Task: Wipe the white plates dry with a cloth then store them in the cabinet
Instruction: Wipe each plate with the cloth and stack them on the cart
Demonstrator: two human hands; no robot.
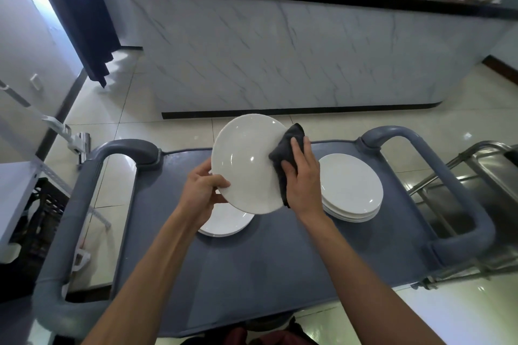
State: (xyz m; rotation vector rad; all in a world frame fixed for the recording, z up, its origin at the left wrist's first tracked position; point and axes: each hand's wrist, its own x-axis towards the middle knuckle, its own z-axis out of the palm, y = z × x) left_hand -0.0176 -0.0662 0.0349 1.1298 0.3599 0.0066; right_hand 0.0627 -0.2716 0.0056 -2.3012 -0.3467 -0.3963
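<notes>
I hold a white plate [246, 159] tilted above a grey-blue cart [252, 266]. My left hand [201, 190] grips its lower left rim, thumb on the face. My right hand [301, 176] presses a dark cloth [288, 143] against the plate's right edge, fingers wrapped over the cloth. A stack of white plates [353, 190] lies on the cart to the right. A smaller stack of white plates [227, 221] lies under my left hand, partly hidden by the held plate.
The cart has raised grey handles at left [84, 204] and right [448, 190]. A marble-fronted counter [294, 50] with a black top stands ahead. A metal trolley [482, 176] is at the right, a white shelf and black crate [42, 204] at the left.
</notes>
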